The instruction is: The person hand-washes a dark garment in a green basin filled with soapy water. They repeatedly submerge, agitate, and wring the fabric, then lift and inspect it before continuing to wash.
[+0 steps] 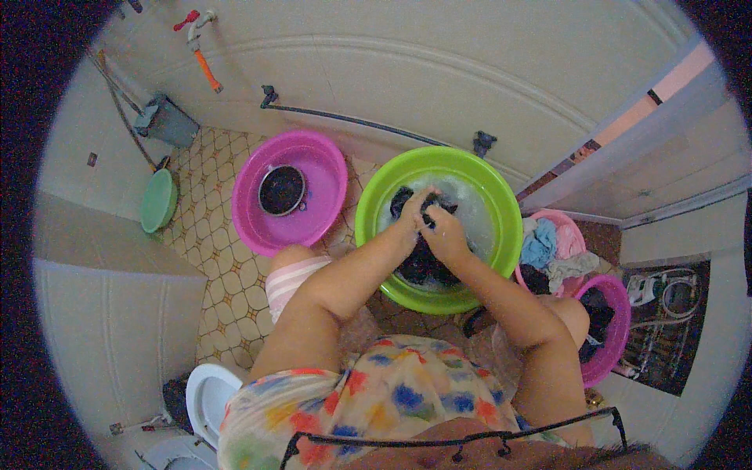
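Observation:
A lime green basin (504, 258) of sudsy water stands on the floor in front of me. Dark wet clothing (423, 266) lies in it, partly under the water. Over the middle of the basin my left hand (413, 210) and my right hand (445, 232) come close together. Both are closed on a bunched part of the black garment (432, 205). How the fingers sit around the cloth is partly hidden.
A magenta basin (327, 211) holding a dark round pan-like vessel (282, 190) stands to the left. To the right are a pink basin of mixed clothes (539, 244) and a purple basin of dark clothes (623, 329). A tap (194, 35) juts from the far wall.

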### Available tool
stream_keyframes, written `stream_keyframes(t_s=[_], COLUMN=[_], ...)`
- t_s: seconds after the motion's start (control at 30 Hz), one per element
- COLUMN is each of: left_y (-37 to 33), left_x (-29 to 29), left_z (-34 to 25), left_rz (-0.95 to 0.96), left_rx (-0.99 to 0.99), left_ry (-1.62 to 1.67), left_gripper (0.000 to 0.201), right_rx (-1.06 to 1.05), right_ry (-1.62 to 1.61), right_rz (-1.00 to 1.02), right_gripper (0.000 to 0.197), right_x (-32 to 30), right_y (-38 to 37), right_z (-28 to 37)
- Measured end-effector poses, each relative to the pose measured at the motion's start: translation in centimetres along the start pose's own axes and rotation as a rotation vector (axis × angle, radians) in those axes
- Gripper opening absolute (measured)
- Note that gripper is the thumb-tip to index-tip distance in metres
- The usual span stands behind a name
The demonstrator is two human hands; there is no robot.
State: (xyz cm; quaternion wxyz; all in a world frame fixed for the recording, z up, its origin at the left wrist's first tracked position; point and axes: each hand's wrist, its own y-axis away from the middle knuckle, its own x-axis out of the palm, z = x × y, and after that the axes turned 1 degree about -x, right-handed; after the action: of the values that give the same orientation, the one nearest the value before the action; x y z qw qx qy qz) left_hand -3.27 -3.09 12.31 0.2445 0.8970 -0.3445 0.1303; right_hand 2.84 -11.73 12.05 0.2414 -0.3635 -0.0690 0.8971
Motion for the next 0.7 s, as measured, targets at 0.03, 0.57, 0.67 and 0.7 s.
stream_keyframes(t_s=[0.03,0.57,0.67,0.7], left_y=[0.1,-1.0,1.0,1.9], left_x=[-0.1,-4.8,-3.3,-2.2], left_z=[0.2,1.4,-1.0,-1.5], left_rz=[-0.02,0.326,0.432,0.45], left_rx=[-0.079,0.411,0.467,0.368], left_ry=[0.035,-1.093,-1.161,-1.127], left_gripper=[0.027,0.023,0.031,0.034], right_rx=[-0.003,0.403,0.413,0.398], right_ry=[0.009,-0.235,-0.232,-0.319], right_rz=[0.041,-0.027,0.086,0.045], right_gripper=[0.029,0.031,0.032,0.024], right_x=[-0.3,-4.0,-5.4,-5.9], right_y=[-0.1,-2.0,-1.9,-2.0], right_z=[0.0,-10.4,-8.8,-7.5])
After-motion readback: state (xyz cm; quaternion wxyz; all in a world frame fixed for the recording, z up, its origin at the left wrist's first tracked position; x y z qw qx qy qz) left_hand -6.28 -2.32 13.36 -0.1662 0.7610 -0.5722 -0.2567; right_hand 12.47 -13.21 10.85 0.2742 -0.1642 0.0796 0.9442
